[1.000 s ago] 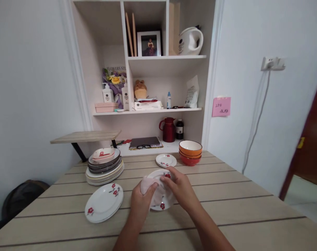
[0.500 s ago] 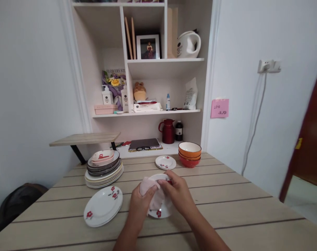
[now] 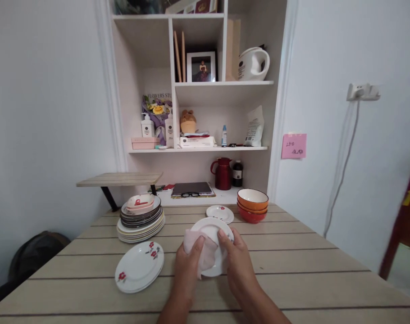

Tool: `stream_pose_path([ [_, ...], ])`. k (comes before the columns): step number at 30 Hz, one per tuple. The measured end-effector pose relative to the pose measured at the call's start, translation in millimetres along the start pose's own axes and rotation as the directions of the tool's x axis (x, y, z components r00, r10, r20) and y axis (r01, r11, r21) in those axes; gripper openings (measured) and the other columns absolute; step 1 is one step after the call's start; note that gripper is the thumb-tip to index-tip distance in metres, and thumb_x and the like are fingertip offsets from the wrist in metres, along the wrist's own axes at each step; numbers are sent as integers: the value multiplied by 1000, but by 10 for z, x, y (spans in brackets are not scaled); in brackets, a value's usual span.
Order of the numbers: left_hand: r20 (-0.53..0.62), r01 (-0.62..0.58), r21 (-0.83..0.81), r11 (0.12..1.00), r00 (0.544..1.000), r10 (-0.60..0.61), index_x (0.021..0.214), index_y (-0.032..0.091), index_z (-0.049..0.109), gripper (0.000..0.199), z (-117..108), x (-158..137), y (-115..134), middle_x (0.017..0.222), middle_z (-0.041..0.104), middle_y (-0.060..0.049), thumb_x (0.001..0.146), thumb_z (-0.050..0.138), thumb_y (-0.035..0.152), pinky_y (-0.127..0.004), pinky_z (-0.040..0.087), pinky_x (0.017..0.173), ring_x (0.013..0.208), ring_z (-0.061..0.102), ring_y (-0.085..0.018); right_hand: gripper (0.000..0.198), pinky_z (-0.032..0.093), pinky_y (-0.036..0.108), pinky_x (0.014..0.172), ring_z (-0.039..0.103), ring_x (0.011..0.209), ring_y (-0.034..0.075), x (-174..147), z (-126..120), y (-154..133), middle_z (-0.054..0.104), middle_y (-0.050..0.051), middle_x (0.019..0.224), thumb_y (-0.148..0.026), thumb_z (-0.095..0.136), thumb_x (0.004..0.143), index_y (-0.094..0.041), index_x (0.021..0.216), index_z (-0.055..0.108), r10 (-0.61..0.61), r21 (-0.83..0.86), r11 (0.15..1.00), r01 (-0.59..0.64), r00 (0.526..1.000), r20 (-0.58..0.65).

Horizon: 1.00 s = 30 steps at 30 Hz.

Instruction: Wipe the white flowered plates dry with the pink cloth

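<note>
A small white plate (image 3: 205, 224) is held up above the table between my two hands. My right hand (image 3: 237, 252) grips its right edge, thumb on the upper face and fingers behind. A pale pink cloth (image 3: 207, 252) lies over the plate's left part, pinched by my left hand (image 3: 189, 265) with the thumb on top. Whether my left fingers also touch the plate underneath is hidden. To the left rest oval white plates with red flowers (image 3: 140, 267), one on another. Just beyond my hands are small flowered plates (image 3: 219, 213).
A tall stack of plates (image 3: 140, 227) with small pink-rimmed dishes (image 3: 140, 202) on top stands at the back left, by a raised wooden shelf (image 3: 119, 178). Orange and red bowls (image 3: 252, 204) are stacked at the back right. Behind are a red jug (image 3: 223, 174) and a laptop (image 3: 191, 188).
The plate has turned in my hands, its red flower at the bottom no longer showing. My right hand has shifted down along the right edge. The view has tilted slightly.
</note>
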<state>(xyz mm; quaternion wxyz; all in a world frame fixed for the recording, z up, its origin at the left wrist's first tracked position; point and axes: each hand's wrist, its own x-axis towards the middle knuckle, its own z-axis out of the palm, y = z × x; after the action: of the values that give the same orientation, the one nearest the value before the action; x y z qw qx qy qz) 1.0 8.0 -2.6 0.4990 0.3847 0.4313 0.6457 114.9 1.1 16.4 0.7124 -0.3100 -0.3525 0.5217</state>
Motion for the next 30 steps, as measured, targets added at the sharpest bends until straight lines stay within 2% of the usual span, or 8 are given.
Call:
stream_pose_path([
  [4,-34,-7,31,999,999,8,94,8,71,65,-48,14,9,80,75,-12,55,79,59,-29,53,62,72,70,-26,40,50,31,66,65,74,22,10,0,51,72,4,88,-45,72,72,-21,103,62,63,22,998,-65,996,63],
  [10,-81,-28,75,997,996,34,91,9,72,63,-135,31,65,75,74,-11,54,79,59,-29,51,60,68,69,-25,43,50,33,72,66,85,25,46,-36,-11,72,6,95,-37,75,68,-20,105,60,119,-151,984,-94,979,165],
  [14,-57,-29,59,998,998,33,91,10,72,59,-158,22,107,75,74,-10,57,78,58,-28,51,60,69,69,-25,49,49,33,75,63,89,24,103,-81,-150,70,5,98,-39,74,70,-20,112,57,64,-279,960,22,954,294],
  [17,12,-71,119,990,997,70,89,10,73,53,-126,-9,114,75,74,-9,61,77,55,-27,50,59,68,68,-24,38,45,26,62,58,75,18,183,-97,-333,67,1,91,-40,69,75,-22,108,60,38,-434,890,137,928,370],
  [21,63,-156,209,965,987,146,81,10,74,43,-41,-58,94,70,73,-8,60,79,47,-26,49,58,63,65,-22,17,38,24,59,53,66,16,290,-65,-531,61,-2,71,-37,60,82,-21,79,66,44,-571,750,335,835,548],
  [23,60,-163,207,965,986,154,79,11,75,40,-14,-69,85,68,72,-7,59,79,45,-25,48,57,62,64,-21,20,34,24,57,49,61,15,316,-54,-547,58,-3,62,-35,61,81,-21,67,64,7,-619,662,421,823,567],
  [25,68,-151,199,968,988,140,77,11,75,39,-12,-64,78,67,72,-7,58,80,45,-25,48,57,61,64,-21,22,32,24,56,46,58,15,317,-68,-502,56,-3,58,-34,62,80,-21,63,63,-49,-628,625,463,826,561],
  [30,145,-85,168,982,988,61,81,10,74,43,-51,-41,48,72,72,-8,58,81,45,-26,49,59,64,64,-20,33,32,24,54,44,58,15,245,-200,-252,53,-3,57,-43,60,82,-20,59,57,-122,-547,741,390,879,460],
])
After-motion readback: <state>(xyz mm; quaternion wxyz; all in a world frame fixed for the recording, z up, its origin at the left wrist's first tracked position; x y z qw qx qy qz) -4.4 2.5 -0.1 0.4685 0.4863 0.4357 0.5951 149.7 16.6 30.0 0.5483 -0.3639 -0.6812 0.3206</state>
